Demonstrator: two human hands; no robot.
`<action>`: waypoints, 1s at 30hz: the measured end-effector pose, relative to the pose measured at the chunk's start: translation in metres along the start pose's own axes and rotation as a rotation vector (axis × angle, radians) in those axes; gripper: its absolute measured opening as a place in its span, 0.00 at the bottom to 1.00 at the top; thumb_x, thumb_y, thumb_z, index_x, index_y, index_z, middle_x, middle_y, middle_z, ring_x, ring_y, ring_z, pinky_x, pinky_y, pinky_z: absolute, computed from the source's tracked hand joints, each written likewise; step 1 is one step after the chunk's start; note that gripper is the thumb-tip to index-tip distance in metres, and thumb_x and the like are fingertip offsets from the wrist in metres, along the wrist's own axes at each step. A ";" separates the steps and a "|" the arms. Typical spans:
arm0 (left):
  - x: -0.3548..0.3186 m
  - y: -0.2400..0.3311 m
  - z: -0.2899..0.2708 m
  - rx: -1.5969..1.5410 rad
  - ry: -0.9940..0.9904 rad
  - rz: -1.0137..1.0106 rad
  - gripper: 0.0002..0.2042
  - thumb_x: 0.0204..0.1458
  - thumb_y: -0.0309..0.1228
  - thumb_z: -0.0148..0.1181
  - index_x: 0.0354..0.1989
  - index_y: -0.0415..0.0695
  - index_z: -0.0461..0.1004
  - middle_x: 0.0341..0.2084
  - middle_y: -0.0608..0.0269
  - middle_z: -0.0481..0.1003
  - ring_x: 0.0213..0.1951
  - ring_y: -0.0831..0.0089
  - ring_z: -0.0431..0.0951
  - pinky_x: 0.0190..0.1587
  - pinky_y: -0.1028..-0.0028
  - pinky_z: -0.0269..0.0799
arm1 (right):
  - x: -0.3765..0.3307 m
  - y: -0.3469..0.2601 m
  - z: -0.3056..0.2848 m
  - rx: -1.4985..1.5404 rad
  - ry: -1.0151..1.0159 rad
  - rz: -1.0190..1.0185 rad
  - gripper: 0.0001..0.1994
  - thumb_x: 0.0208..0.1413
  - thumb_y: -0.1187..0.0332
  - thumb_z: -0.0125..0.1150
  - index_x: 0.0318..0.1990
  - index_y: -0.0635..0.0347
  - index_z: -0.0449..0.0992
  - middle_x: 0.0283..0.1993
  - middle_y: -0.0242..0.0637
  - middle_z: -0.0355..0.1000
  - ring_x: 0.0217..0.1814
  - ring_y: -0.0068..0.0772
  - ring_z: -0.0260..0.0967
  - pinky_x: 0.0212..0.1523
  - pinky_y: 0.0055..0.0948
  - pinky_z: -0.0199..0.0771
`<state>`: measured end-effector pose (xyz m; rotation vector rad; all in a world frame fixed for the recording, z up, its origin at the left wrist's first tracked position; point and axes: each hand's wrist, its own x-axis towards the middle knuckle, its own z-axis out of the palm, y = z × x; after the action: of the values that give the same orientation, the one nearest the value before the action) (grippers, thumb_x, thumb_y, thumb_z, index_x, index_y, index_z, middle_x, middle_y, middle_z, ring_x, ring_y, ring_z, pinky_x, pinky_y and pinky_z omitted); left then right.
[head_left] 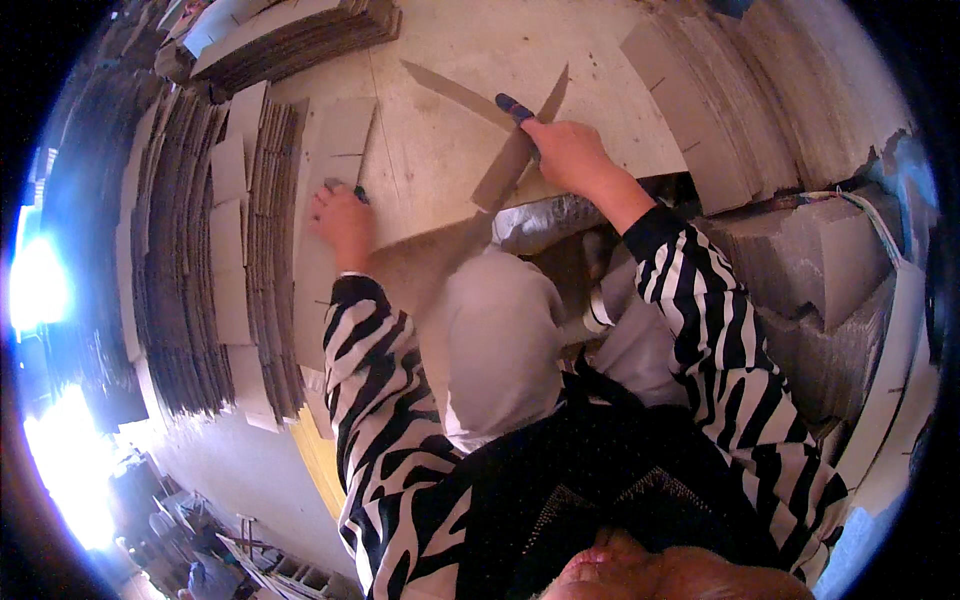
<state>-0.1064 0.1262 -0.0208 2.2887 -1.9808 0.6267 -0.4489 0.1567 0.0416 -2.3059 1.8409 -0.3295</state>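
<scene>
Brown cardboard fills the left of the frame, where a tall stack of sheets point(180, 260) stands on edge and a second stack of slit pieces point(262, 240) sits just beside it, with a further cardboard pile point(300, 42) at the upper left. Right of these, a flat cardboard piece point(340, 130) with a slit lies on the pale wooden tabletop point(440, 160), and the left hand point(343, 225) rests on it, fingers slightly bent; I cannot tell whether its grip closes on the piece. Both arms wear black-and-white striped sleeves point(375, 370) with dark cuffs. At the upper centre, two narrow cardboard strips point(500, 178) cross in an X, one end reaching near the front edge of the tabletop. Below them, a knee in light trousers point(500, 340) shows beside a silvery bundle point(545, 222). The right hand point(575, 155) is at the crossing, its grip narrow around the strips, a dark wrap point(514, 107) covering the extended index finger; the thumb is mostly hidden. Toward the upper right leans another cardboard stack point(700, 120), with more folded cardboard point(800, 255) below it and thin wires point(862, 205) running near the right rim.
</scene>
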 end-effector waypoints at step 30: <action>0.025 0.032 -0.050 -1.324 -0.404 -0.006 0.14 0.55 0.31 0.53 0.47 0.41 0.75 0.33 0.66 0.75 0.36 0.73 0.73 0.39 0.75 0.66 | 0.003 0.013 -0.014 0.020 0.087 -0.080 0.14 0.51 0.71 0.53 0.46 0.48 0.73 0.33 0.41 0.76 0.40 0.49 0.75 0.35 0.48 0.73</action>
<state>-0.1482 0.1119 0.0264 1.5367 -1.6032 -0.9644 -0.4646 0.1506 0.0520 -2.3921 1.7777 -0.4643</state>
